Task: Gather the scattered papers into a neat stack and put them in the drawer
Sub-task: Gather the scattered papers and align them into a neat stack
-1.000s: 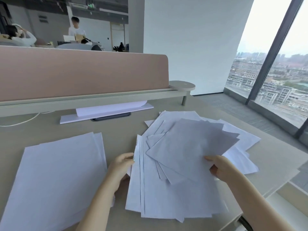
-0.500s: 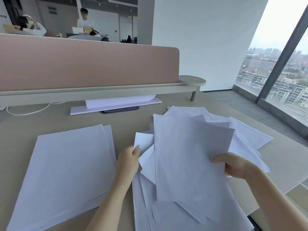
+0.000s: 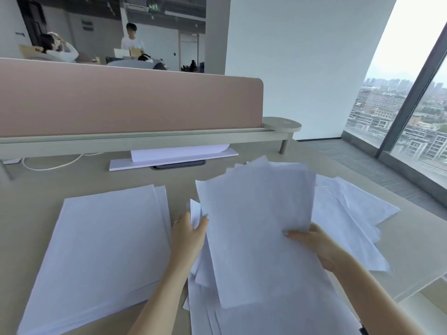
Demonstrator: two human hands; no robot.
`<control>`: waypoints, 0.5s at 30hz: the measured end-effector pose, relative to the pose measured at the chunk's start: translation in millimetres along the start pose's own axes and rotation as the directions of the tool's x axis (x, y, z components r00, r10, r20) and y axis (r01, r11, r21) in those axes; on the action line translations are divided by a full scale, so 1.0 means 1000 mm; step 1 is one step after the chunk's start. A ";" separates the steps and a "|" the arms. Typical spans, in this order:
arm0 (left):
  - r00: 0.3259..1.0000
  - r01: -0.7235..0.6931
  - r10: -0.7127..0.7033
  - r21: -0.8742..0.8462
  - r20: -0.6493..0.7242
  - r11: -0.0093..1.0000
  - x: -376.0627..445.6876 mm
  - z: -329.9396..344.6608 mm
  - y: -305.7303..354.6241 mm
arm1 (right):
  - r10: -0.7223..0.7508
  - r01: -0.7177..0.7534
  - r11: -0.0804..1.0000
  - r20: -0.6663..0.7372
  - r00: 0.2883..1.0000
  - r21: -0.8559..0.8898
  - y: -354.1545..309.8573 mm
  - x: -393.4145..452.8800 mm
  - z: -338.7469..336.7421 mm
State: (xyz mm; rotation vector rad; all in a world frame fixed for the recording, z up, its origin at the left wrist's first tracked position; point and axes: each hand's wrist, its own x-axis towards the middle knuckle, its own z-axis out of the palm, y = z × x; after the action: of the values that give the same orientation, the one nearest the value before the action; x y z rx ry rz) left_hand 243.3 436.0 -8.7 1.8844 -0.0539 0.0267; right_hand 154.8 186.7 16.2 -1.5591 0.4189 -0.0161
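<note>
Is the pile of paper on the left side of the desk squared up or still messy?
Mostly squared up: the left pile lies flat on the desk, with only a few sheet edges fanning out along its right side.

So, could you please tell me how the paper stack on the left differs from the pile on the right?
The left stack lies flat with edges nearly squared; the right pile is fanned at mixed angles. Neither hand touches the left stack; the left hand and right hand hold sheets from the right pile. Both are plain white sheets.

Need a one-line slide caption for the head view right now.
Both hands, left hand and right hand, lift a sheaf of papers above the scattered pile, beside a neat stack.
</note>
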 end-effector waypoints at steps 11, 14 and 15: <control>0.980 -0.201 0.186 -0.333 -0.077 0.921 -0.009 -0.099 0.074 | -0.314 0.293 0.945 0.142 0.939 0.147 -0.093 -0.015 0.059; 0.940 -0.313 0.241 -0.327 -0.242 0.892 -0.016 -0.149 0.095 | -0.400 0.359 0.908 0.196 0.895 0.215 -0.123 -0.017 0.105; 0.920 -0.346 0.258 -0.298 -0.296 0.890 -0.019 -0.167 0.102 | -0.424 0.377 0.897 0.205 0.882 0.230 -0.133 -0.020 0.123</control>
State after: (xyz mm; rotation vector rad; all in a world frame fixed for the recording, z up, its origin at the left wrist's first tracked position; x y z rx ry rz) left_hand 220.6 563.9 138.7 1.4916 -0.1723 0.4442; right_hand 202.4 307.1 144.5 -1.4179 -0.1120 -0.1740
